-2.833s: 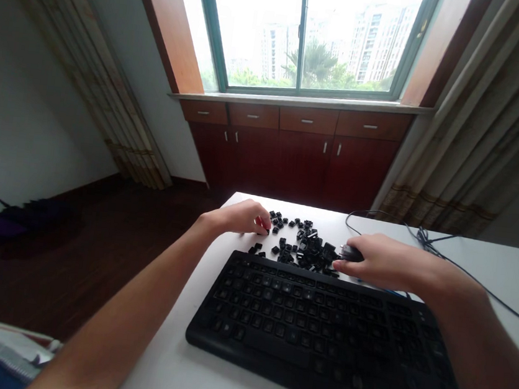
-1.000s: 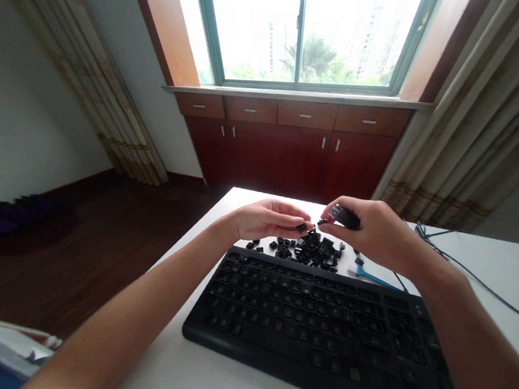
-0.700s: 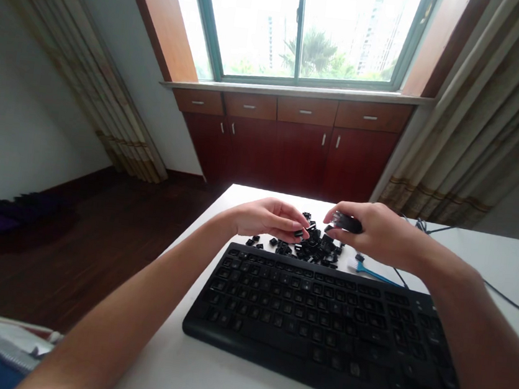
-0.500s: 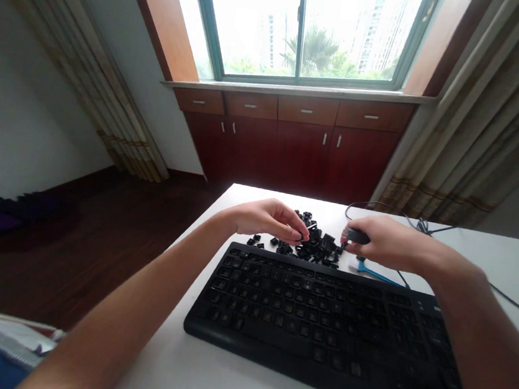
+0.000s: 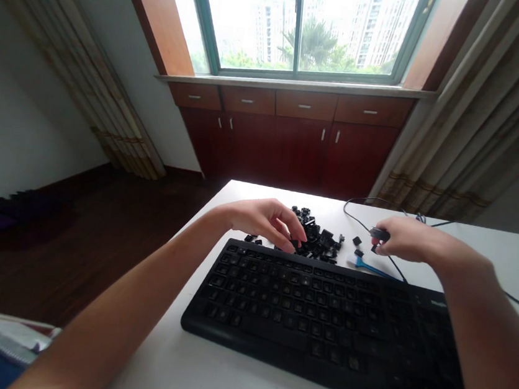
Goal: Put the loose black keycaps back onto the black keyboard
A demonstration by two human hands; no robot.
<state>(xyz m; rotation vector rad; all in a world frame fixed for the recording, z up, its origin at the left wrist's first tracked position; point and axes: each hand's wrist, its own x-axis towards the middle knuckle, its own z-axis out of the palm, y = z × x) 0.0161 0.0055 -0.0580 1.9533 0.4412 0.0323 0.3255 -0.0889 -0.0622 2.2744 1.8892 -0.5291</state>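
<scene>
My left hand [image 5: 268, 219] hovers at the left side of a pile of black keycaps [image 5: 322, 242], its thumb and fingers apart. A dark piece shows between the fingertips, but I cannot tell whether they touch it. Right of the pile, my right hand [image 5: 407, 237] is closed around a small black tool [image 5: 380, 233], most of it hidden in the fingers. A small dark piece shows at its lower end. In front of both hands lies a black keyboard [image 5: 281, 331], its keys bared to dark square mounts in many places.
Next to the pile lies a blue-handled brush [image 5: 375, 269], with a loose keycap [image 5: 356, 240] behind it. A black cable [image 5: 355, 218] curves over the white table [image 5: 202, 369]. Beyond the table stand red-brown cabinets [image 5: 292, 151] under a window.
My right hand has moved right, away from the pile, with the black tool. My left fingers have parted and dropped slightly. Loose keycaps now show by the brush, where my right hand was.
</scene>
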